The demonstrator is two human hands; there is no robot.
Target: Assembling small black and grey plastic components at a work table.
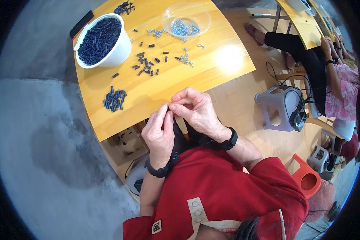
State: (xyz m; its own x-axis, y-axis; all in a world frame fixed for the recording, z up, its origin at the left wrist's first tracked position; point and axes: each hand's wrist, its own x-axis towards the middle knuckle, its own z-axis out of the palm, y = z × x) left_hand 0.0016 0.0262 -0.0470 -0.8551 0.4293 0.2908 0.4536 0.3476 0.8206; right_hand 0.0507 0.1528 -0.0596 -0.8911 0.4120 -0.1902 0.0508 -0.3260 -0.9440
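Hands joined at tabletop (196, 76) edge: left hand (159, 134) and right hand (196, 110) fingers pinched together on hidden small part, near pile of dark cylindrical pieces (115, 99); white bowl (120, 52) beyond.

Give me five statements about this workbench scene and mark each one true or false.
1. The white bucket is filled with dark blue plastic pieces. True.
2. The clear bowl holds red beads. False: it holds small silvery metal parts.
3. The left hand and right hand meet fingertip to fingertip at the table's near edge. True.
4. A small pile of dark pieces lies on the wooden table. True.
5. Both wrists are bare. False: each wears a black band.
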